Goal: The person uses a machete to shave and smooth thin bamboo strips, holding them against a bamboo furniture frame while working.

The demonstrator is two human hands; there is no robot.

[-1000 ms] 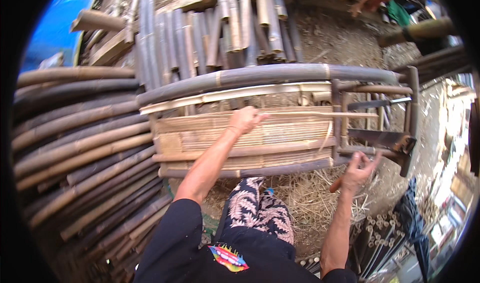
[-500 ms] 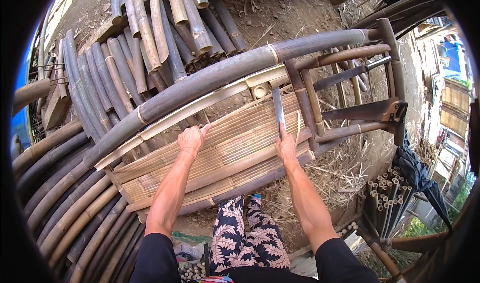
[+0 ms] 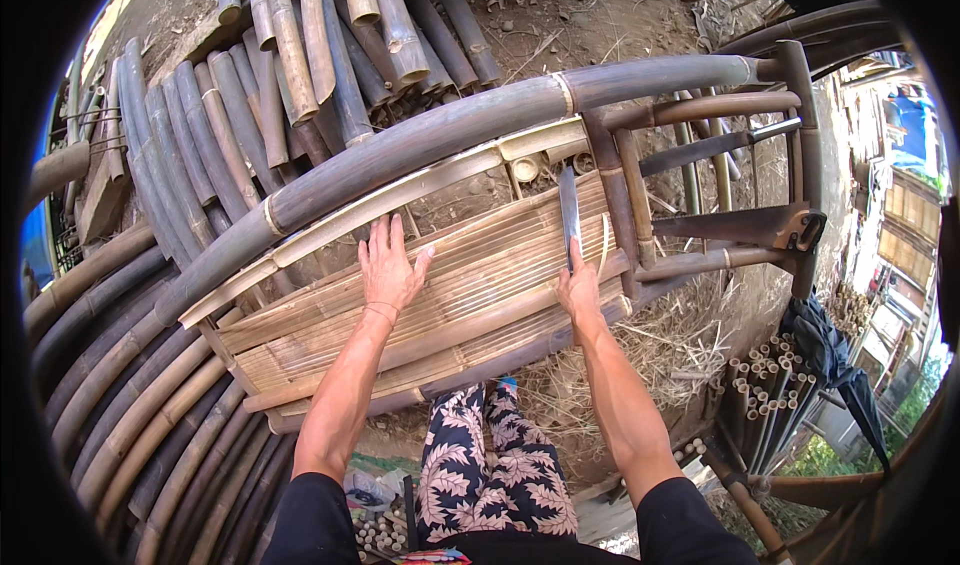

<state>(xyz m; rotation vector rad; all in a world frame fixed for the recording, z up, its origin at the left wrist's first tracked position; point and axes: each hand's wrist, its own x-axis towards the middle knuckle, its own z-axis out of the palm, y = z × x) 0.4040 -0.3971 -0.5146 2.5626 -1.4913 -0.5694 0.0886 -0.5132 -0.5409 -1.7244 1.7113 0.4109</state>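
Note:
A bamboo frame with a panel of thin bamboo slats lies across in front of me. My left hand rests on the panel's far part, palm down with its fingers stretched toward the far edge. It holds nothing. In my right hand, near the panel's right end, is a long knife, its blade pointing away from me over the slats. A loose thin strip curves up beside the blade. Behind the panel runs a pale split-bamboo rail, and beyond it a thick dark bamboo pole.
A handsaw and a second large knife lie across the frame's right end. Cut bamboo poles are piled at the far left, with curved poles stacked nearer. A bundle of thin bamboo stands at the right; shavings litter the ground.
My left hand has opened from a curled shape to outstretched fingers on the slats. My right hand still holds the knife, slightly nearer me. The whole view has shifted a little.

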